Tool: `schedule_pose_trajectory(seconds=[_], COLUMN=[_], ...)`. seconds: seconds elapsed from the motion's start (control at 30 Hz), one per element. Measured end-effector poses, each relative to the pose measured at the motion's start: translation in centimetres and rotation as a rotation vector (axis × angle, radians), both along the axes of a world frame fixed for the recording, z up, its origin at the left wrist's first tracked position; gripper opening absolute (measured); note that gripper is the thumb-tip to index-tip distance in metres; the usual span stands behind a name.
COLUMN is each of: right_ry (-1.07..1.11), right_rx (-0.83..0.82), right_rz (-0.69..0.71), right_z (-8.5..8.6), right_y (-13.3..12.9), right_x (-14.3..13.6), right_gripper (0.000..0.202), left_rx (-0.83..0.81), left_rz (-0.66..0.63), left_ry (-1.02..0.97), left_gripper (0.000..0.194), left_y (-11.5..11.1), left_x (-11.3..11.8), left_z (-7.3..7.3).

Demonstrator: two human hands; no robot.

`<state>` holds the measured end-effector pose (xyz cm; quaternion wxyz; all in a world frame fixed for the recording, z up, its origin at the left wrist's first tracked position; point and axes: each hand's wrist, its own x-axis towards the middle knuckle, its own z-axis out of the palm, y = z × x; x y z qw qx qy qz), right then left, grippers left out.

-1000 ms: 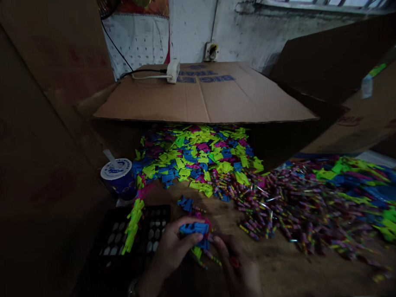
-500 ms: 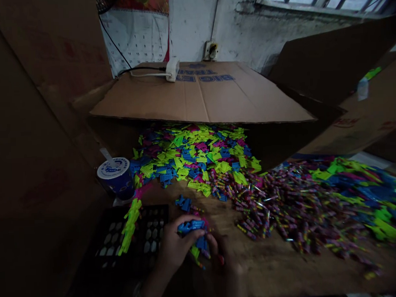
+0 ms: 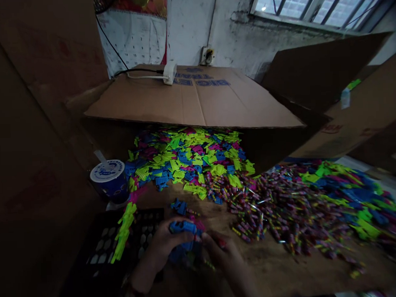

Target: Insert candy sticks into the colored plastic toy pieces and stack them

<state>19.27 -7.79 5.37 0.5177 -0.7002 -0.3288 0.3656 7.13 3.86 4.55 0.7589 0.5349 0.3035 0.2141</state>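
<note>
My left hand (image 3: pixel 158 244) is closed around a blue plastic toy piece (image 3: pixel 184 227), thumb along its near side. At the piece's right end my right hand (image 3: pixel 226 253) pinches with thumb and fingertips; what lies in the pinch is too small and dark to make out. A small red spot shows at the right fingers. Below the hands lie more blue and yellow-green pieces, blurred and partly covered. Just beyond them another blue piece (image 3: pixel 178 206) rests on the wooden table (image 3: pixel 270 267).
A heap of yellow-green, blue and pink pieces (image 3: pixel 185 157) spills from a cardboard box (image 3: pixel 196 103). Many small patterned sticks (image 3: pixel 284 206) cover the right side. Left are a lidded cup (image 3: pixel 110 182), a black tray (image 3: pixel 100 232) and a row of yellow-green pieces (image 3: pixel 123 233).
The view has shifted slightly, so most things sit a little further left. My right hand has come up to the right end of the blue toy piece, which stays in my left hand.
</note>
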Motion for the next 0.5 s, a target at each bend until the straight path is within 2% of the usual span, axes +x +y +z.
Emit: schedule_pose_trajectory(seconds=[0.07,0.1,0.2,0.23,0.3,0.4,0.5], right_ry=[0.020,-0.023,-0.369,-0.543,-0.935,-1.439,-1.673], right_rx=[-0.054,-0.076,-0.180,-0.241,-0.368,-0.449,-0.332], right_rz=[-0.005,-0.004,0.042,0.041,-0.021,-0.115,0.030], right_z=[-1.4,-2.1,-3.4,-3.4,-2.8,-1.5,-1.6], right_y=[0.1,0.1,0.0,0.1,0.6,2.6,5.5], right_x=[0.8,1.3,2.6,3.0,4.0,6.3,9.5], right_gripper=[0.051,0.050,0.036,0.027,0.022,0.040,0.047], left_rx=[0.145,0.277,0.718,0.795,0.863,0.911,0.919], left_rz=[0.042,0.096,0.325,0.371,0.405,0.405,0.405], left_ry=[0.061,0.121,0.423,0.505,0.577,0.593,0.579], left_gripper=[0.040,0.039,0.031,0.031,0.033,0.038,0.042], left_y=[0.9,1.7,5.0,6.3,8.8,11.5,12.6], left_x=[0.3,0.6,1.8,2.4,3.5,5.0,5.7], left_z=[-0.8,-1.2,-2.2,-2.4,-2.8,-3.3,-3.9])
